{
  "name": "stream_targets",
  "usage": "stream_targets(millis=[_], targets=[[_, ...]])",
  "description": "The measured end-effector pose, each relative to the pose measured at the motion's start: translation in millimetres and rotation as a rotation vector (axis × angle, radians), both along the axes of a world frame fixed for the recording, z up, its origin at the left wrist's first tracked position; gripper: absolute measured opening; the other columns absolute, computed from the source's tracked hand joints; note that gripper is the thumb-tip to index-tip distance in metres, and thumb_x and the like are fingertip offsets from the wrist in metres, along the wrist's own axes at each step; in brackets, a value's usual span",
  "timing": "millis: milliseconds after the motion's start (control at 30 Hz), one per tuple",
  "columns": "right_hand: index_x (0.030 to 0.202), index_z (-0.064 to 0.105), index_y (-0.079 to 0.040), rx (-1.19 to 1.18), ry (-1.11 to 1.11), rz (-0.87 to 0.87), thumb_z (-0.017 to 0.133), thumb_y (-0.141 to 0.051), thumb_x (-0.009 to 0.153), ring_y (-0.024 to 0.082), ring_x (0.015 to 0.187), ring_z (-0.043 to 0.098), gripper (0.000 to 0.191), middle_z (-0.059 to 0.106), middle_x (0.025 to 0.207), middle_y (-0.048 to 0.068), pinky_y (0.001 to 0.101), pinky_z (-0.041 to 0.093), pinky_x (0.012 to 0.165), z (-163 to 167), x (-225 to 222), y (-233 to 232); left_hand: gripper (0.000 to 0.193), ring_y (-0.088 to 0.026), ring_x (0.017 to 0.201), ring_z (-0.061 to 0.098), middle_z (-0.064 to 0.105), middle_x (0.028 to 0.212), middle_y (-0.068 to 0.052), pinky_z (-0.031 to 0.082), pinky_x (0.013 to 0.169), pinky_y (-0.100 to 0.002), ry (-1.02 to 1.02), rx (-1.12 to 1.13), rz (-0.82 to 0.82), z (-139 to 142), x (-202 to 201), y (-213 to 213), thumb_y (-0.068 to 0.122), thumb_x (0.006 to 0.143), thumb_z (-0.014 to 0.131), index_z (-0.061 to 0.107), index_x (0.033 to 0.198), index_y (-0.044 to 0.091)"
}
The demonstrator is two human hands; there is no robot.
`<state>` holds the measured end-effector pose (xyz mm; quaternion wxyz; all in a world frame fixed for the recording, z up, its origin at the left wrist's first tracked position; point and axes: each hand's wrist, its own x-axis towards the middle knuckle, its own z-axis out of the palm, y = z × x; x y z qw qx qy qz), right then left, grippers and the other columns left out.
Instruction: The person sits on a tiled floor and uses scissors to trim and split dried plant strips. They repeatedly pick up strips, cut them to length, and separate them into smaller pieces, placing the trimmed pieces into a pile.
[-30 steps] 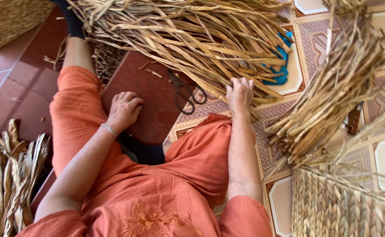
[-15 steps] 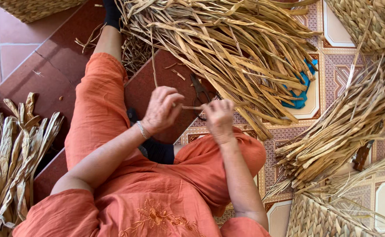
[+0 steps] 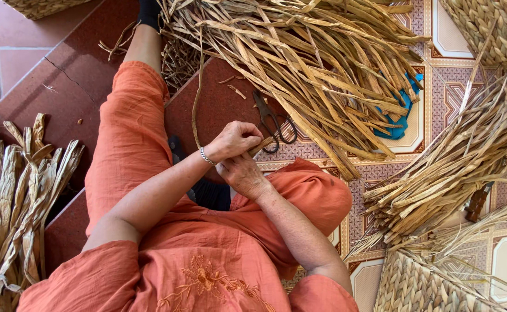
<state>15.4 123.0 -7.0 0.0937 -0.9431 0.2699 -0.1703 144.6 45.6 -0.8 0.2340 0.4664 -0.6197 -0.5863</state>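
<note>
Two big heaps of dried straw dominate the floor: the main pile (image 3: 299, 63) at twelve o'clock and a second bundle (image 3: 455, 167) at three o'clock, with a smaller sheaf (image 3: 10, 196) at nine o'clock and woven matting (image 3: 415, 289) at five o'clock. A second ago the hands were apart, the right one reaching into the main pile; half a second ago they met, and now they sit together over the right knee, just below centre. The left hand (image 3: 233, 140) is curled closed around a single long strand (image 3: 195, 104) that arcs up toward eleven o'clock, and the right hand (image 3: 243, 173), also closed, pinches the strand's near end just beneath it. So the picking is over and the strand is being worked between both hands, I judge. Dark scissors (image 3: 270, 118) lie untouched on the tile at one o'clock, just beside the knuckles.
</note>
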Motion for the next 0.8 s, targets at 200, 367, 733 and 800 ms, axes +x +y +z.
stream_targets(millis=[200, 367, 733, 800], targets=[[0.115, 0.066, 0.002, 0.020, 0.037, 0.031, 0.063, -0.002, 0.098, 0.029, 0.118, 0.059, 0.018, 0.065, 0.114, 0.014, 0.0473, 0.048, 0.109, -17.2, -0.6, 7.2, 0.028, -0.015, 0.084, 0.075, 0.079, 0.095, -0.008, 0.061, 0.076, -0.031, -0.017, -0.012, -0.152, 11.3, 8.8, 5.0, 0.031, 0.088, 0.075, 0.078, 0.107, 0.011], [0.108, 0.068, -0.003, -0.072, -0.108, 0.066, 0.066, -0.007, 0.087, 0.031, 0.112, 0.063, 0.022, 0.066, 0.112, 0.014, 0.0481, 0.053, 0.102, 5.1, 10.5, 9.9, 0.025, -0.017, 0.080, 0.075, 0.080, 0.095, -0.009, 0.060, 0.076, -0.032, -0.154, -0.101, -0.100, 1.9, 22.8, 13.9, 0.029, 0.091, 0.073, 0.081, 0.105, 0.009], [0.121, 0.068, -0.005, 0.073, 0.035, -0.807, 0.080, -0.008, 0.084, 0.028, 0.104, 0.062, 0.040, 0.064, 0.115, 0.015, 0.0360, 0.058, 0.085, -30.3, -45.3, -70.1, 0.024, -0.011, 0.071, 0.066, 0.068, 0.083, -0.004, 0.059, 0.065, -0.027, 0.510, 0.268, 0.469, -30.6, 62.9, 4.8, 0.018, 0.105, 0.058, 0.062, 0.122, 0.002], [0.126, 0.066, -0.007, 0.100, 0.097, -0.866, 0.081, -0.005, 0.082, 0.028, 0.105, 0.062, 0.046, 0.063, 0.117, 0.015, 0.0339, 0.059, 0.086, -36.2, -44.3, -74.2, 0.021, -0.011, 0.071, 0.067, 0.069, 0.085, -0.004, 0.058, 0.065, -0.027, 0.546, 0.321, 0.491, -33.2, 58.9, 8.6, 0.017, 0.104, 0.059, 0.061, 0.117, 0.001]])
